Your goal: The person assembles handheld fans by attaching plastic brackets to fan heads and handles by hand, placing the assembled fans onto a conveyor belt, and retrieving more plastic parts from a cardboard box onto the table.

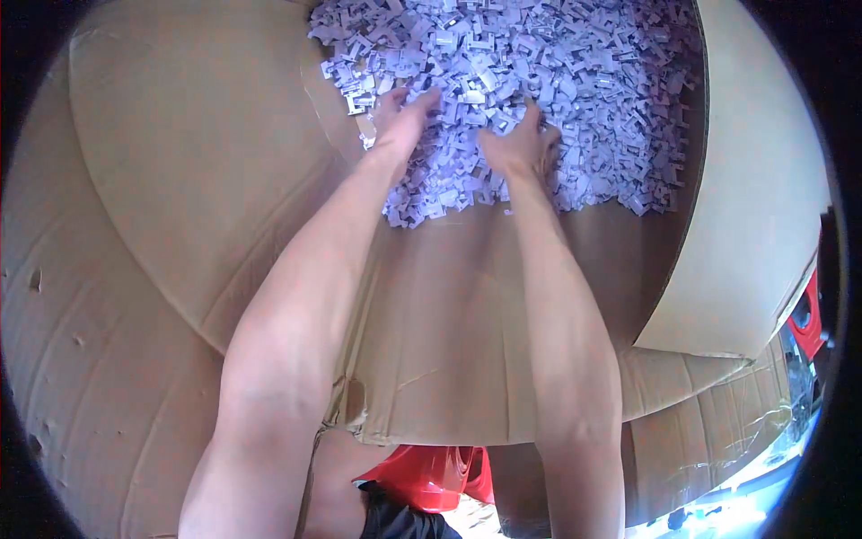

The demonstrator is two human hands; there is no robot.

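Observation:
A heap of small, pale plastic pieces [611, 99], tinted violet by the light, lies inside a large cardboard box [449, 314]. Both my arms reach over its near wall. At the heap's left side, my left hand [401, 121] touches the pieces with thumb and fingers apart. My right hand [521, 148] is a little nearer and to the right, its fingers spread and its tips among the pieces. Both hands are slightly blurred. Neither shows a clearly gripped piece; the undersides of the palms are hidden.
Wide cardboard flaps bend outward, a left flap [197, 162] and a right flap [754, 189]. Below the box's front edge shows a red plastic object [431, 476]. Another red part [808, 319] stands beyond the right flap, near clear plastic wrap [799, 395].

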